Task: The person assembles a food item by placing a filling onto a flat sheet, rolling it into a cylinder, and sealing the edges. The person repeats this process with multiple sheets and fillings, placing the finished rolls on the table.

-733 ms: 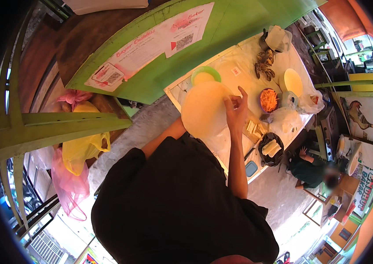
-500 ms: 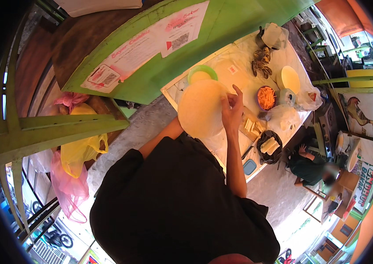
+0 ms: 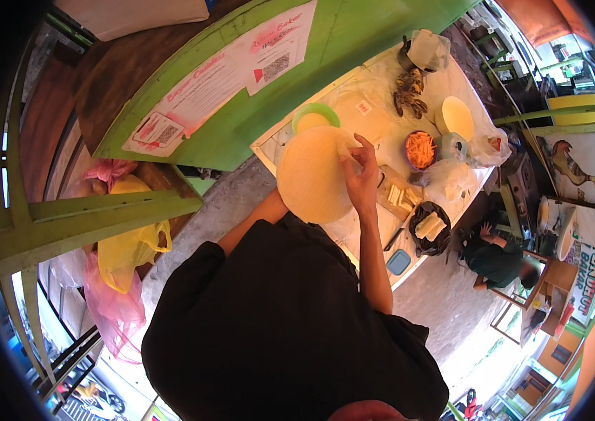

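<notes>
A large, round, thin, pale spring roll wrapper [image 3: 313, 179] is held up over the near left side of the table. My right hand [image 3: 360, 172] pinches its right edge between thumb and fingers, with the index finger raised. My left hand is hidden behind the wrapper; only its forearm [image 3: 259, 216] shows, reaching in below the sheet's lower left edge. Just beyond the wrapper sits a green bowl [image 3: 332, 112] with something pale in it. A flat pale round stack [image 3: 364, 125] with a small label lies to the right of that bowl.
On the table [image 3: 375, 263] are a bowl of shredded carrot [image 3: 421, 150], a cutting board [image 3: 389, 184] with pale sticks, a knife [image 3: 393, 239], a black bag [image 3: 443, 242] holding pale rolls, a blue-lidded box [image 3: 398, 262] and bananas [image 3: 410, 95]. Another person [image 3: 490, 259] is at the right.
The whole view has shifted slightly. My right fingers have moved a little left on the wrapper's edge; the wrapper stays held up in much the same place.
</notes>
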Demonstrator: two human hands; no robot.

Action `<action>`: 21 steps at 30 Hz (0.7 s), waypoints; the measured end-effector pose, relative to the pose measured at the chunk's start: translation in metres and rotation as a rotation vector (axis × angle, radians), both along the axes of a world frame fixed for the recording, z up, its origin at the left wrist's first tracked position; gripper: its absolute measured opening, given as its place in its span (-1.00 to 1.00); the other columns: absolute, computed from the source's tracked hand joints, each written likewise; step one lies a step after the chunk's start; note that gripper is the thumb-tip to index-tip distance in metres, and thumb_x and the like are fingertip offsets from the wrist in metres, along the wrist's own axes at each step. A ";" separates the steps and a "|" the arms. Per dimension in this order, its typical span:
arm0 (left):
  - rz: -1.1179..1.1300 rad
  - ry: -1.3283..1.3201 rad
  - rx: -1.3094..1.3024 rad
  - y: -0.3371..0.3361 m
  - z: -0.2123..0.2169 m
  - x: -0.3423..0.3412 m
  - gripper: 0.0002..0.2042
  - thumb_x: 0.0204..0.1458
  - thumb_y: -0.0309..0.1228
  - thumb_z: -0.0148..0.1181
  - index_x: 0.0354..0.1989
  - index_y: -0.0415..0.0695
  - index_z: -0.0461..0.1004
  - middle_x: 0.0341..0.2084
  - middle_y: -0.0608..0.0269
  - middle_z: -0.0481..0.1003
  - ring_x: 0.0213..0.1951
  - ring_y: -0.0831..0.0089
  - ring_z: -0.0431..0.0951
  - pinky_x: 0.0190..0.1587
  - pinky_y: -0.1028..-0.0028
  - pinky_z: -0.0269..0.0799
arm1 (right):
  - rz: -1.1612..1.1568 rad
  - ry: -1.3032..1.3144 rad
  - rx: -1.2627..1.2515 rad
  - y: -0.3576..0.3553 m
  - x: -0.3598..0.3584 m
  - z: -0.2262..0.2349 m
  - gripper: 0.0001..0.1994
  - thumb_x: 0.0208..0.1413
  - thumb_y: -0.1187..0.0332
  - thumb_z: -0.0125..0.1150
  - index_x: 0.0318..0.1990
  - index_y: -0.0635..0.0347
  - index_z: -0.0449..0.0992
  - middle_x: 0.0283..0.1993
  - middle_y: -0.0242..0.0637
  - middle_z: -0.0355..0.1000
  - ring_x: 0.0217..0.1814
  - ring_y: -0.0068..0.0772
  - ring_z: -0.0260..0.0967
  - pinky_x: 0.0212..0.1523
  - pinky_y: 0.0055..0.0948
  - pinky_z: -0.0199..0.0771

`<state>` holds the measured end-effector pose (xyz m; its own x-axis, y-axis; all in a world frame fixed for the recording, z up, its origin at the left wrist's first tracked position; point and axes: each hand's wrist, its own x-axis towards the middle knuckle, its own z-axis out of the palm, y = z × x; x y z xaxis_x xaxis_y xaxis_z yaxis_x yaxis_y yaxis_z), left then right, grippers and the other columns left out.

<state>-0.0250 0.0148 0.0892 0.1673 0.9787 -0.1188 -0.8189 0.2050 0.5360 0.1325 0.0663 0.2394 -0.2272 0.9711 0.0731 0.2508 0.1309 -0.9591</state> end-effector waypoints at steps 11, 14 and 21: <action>-0.037 -0.091 -0.068 -0.023 0.012 -0.014 -0.36 0.42 0.11 0.04 0.46 -0.13 0.32 0.30 0.18 0.48 0.22 0.38 0.53 0.27 0.31 0.49 | -0.121 -0.149 0.012 0.002 -0.003 0.003 -0.36 0.16 0.41 0.47 0.40 0.17 0.38 -0.14 -0.24 0.58 -0.04 -0.41 0.51 0.17 -0.32 0.48; -0.045 -0.115 -0.078 -0.030 0.013 -0.018 -0.36 0.41 0.10 0.04 0.45 -0.13 0.33 0.28 0.18 0.49 0.20 0.38 0.55 0.26 0.32 0.50 | -0.074 -0.129 0.017 0.002 -0.004 0.004 -0.37 0.17 0.43 0.43 0.40 0.18 0.37 -0.12 -0.15 0.62 -0.01 -0.29 0.56 0.18 -0.27 0.48; -0.097 -0.171 -0.117 -0.039 0.018 -0.027 -0.37 0.41 0.10 0.06 0.42 -0.14 0.36 0.24 0.18 0.53 0.15 0.39 0.58 0.22 0.34 0.52 | 0.007 -0.054 -0.046 -0.009 0.005 -0.004 -0.38 0.25 0.45 0.36 0.45 0.15 0.30 -0.08 -0.28 0.64 -0.08 -0.52 0.50 0.01 -0.48 0.46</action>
